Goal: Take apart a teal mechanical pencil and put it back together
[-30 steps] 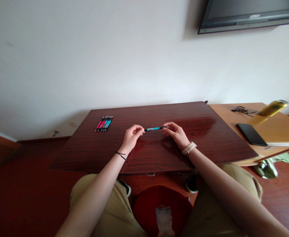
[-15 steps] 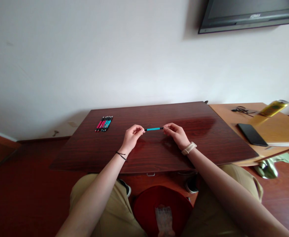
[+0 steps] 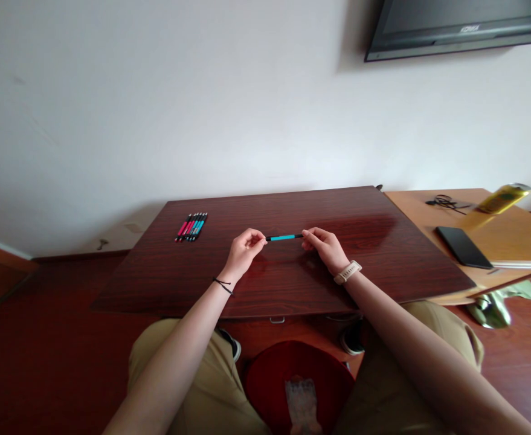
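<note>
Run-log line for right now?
left hand: teal pen, one end | right hand: same pen, other end | pink and teal pens: lined up on table

We reach both forearms forward, the left forearm (image 3: 179,356) and right forearm (image 3: 410,332) angling inward. Our left hand (image 3: 246,249) and right hand (image 3: 327,248) face each other, slightly apart and nearly level, wrists low behind them. On each, thumb and index finger pinch together at the tips. Our legs (image 3: 197,380) spread apart beneath, knees bent, one under each forearm.
</note>
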Demonstrator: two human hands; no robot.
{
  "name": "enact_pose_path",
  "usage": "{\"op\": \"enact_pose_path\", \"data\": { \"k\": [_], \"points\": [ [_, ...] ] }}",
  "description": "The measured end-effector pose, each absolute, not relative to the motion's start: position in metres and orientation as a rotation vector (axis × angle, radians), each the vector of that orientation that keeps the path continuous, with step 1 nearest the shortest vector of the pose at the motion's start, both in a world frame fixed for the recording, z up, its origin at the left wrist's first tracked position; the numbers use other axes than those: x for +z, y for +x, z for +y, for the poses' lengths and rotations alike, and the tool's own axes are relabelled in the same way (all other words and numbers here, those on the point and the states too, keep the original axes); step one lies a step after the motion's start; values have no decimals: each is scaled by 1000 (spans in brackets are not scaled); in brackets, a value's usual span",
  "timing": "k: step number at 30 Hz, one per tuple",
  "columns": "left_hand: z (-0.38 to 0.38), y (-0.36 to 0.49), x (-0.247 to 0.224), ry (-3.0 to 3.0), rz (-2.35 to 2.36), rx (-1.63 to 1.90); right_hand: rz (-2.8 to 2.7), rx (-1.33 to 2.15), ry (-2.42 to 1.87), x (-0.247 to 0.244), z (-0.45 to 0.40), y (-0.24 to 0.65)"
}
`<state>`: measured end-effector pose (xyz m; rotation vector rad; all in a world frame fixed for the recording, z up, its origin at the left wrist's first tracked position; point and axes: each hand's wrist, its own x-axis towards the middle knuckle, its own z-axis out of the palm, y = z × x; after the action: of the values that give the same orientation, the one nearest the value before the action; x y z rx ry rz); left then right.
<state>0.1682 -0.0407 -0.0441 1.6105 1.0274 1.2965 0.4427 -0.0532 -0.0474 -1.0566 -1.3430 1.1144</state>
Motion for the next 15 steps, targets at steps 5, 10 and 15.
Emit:
{"op": "enact_pose_path", "data": {
  "k": [5, 10, 15],
  "points": [
    [-39, 167, -46, 1604, 1041, 1301, -1337, 1155, -1002, -49, -52, 443],
    [-38, 167, -48, 1592, 1031, 1305, -1360, 1138, -1037, -54, -50, 444],
    [-39, 167, -47, 1594, 1030, 1297, -1365, 1130, -1048, -55, -49, 444]
  ]
}}
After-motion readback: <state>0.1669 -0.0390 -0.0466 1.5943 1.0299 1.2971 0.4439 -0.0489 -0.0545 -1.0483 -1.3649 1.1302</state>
